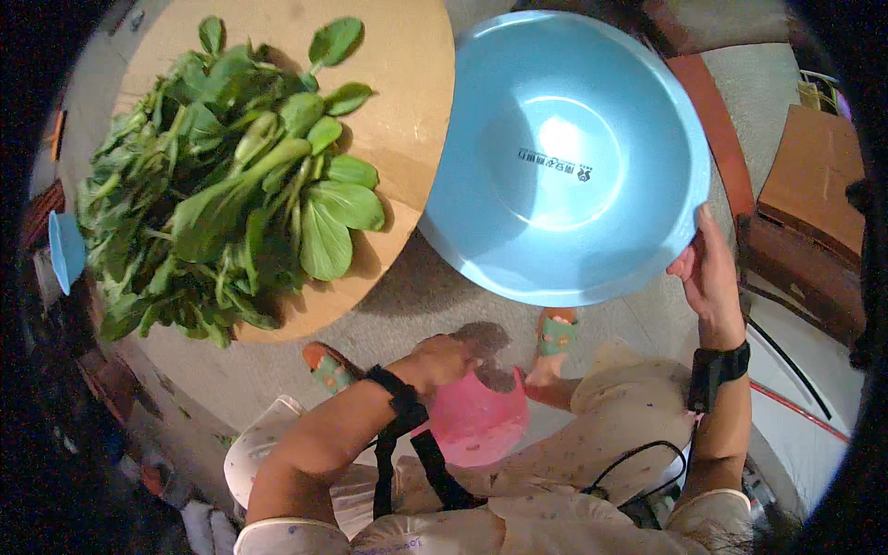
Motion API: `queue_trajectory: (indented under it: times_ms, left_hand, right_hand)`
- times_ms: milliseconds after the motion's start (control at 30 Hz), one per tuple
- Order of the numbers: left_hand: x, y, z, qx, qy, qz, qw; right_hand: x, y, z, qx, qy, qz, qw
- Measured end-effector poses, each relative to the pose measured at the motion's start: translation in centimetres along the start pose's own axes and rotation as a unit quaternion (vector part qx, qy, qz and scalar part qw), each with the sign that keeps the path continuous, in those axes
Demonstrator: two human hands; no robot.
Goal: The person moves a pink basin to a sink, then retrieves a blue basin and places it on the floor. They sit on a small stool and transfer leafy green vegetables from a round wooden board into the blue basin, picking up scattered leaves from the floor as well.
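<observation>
My right hand [709,281] grips the near right rim of a large light-blue basin [485,187], which holds nothing and bears printed writing on its bottom. My left hand [444,362] is low over my lap, by the upper edge of a pink plastic container [479,423] between my legs; its fingers are partly hidden, and its hold cannot be told. To the left, a heap of leafy green vegetables [208,201] lies on a round wooden tabletop [409,139]. The tabletop's edge adjoins the basin's left side.
A brown box [815,180] stands at the right, near a black tube [791,371] and a thin red rod [798,413]. A small blue plastic object [67,252] is at the far left. My feet in sandals rest on the grey floor [409,298] below the tabletop and basin.
</observation>
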State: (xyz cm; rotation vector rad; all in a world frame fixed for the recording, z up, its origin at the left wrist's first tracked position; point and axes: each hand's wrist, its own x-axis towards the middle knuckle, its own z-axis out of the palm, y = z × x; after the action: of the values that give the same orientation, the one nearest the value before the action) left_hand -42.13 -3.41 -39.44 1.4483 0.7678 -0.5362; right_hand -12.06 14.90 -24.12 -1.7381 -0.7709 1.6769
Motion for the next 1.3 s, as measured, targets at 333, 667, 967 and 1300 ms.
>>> queue_trajectory:
  times_ms: [333, 667, 967, 1300]
  left_hand:
    - [-8.1, 8.4, -6.6, 0.088, 0.173, 0.072, 0.978]
    - [-22.1, 6.6, -4.6, -0.223, 0.478, 0.152, 0.836]
    - [-22.7, 6.1, -3.4, -0.158, 0.487, 0.051, 0.858]
    - [-31.5, 8.1, 4.3, -0.262, 0.693, 0.417, 0.527]
  right_hand:
    - [0.4, -1.3, 2.1, -0.224, 0.07, -0.08, 0.969]
    - [0.6, 2.2, 0.1, -0.22, 0.008, -0.018, 0.975]
    - [-1.8, 1.5, 1.4, -0.37, -0.053, 0.038, 0.927]
    - [-3.3, 2.9, 2.1, -0.445, -0.025, -0.155, 0.882]
